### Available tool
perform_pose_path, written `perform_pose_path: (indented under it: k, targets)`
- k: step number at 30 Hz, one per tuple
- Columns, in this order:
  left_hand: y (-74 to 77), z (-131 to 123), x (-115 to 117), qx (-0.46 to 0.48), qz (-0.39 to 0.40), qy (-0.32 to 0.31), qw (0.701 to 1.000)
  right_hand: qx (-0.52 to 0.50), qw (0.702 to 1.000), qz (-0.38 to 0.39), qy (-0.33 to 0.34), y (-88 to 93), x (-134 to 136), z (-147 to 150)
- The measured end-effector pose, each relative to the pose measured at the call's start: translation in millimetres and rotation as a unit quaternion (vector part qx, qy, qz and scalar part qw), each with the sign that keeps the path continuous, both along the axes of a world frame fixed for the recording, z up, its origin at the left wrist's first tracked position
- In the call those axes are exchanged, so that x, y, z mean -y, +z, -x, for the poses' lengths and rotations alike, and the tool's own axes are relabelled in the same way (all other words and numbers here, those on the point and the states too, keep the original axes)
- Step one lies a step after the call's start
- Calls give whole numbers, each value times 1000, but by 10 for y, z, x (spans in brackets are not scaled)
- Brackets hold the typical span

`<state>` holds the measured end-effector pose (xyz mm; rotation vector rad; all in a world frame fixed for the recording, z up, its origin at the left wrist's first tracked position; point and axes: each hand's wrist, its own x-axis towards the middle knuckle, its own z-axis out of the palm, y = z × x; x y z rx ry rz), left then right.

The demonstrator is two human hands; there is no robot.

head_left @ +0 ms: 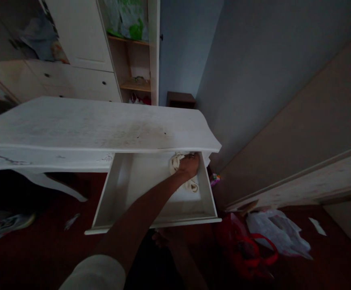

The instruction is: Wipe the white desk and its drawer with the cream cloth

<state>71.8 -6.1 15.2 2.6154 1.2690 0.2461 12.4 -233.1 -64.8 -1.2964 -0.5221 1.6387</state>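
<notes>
My left hand reaches across into the right end of a pulled-out white drawer. Its fingers are closed on a cream cloth, bunched up against the drawer's right side; part of the cloth is hidden under the hand. The rest of the drawer floor shows bare white. Below the drawer front, in shadow, hangs my right hand, its fingers loosely bent and apart with nothing seen in them. The drawer belongs to a white table with a dark smudge on its top.
On the dark red floor to the right lie a red bag and a white plastic bag. A shoe is at the lower left. White cabinets with open shelves stand behind the table, and a wall runs along the right.
</notes>
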Motion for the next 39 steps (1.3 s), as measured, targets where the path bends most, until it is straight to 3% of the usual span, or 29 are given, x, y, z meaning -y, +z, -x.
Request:
perform_pose_path:
  k: [7,12,20,26,31,34,39]
  targets:
    - [-42,201,168,6,9,-41,999,-31,999,-18,-10,35,13,11]
    - [-47,332,411,28,85,-50,995,-37,999,-16,-3,15,-4,9]
    - [-97,421,891,17,172,-170,970,-28,999,-10,-13,87,-27,10]
    - [-55,367,875,30,322,-192,926,-35,999,2,-6,66,-46,-28]
    - [-79,443,790,72,386,-174,903,-31,999,10,30,14,-62,-90]
    - [-73,595,739,47,340,-194,919,-27,999,7,36,4,-62,-101]
    - [-13,1033,723,-87,158,-231,956,-37,999,2,32,2,-55,-97]
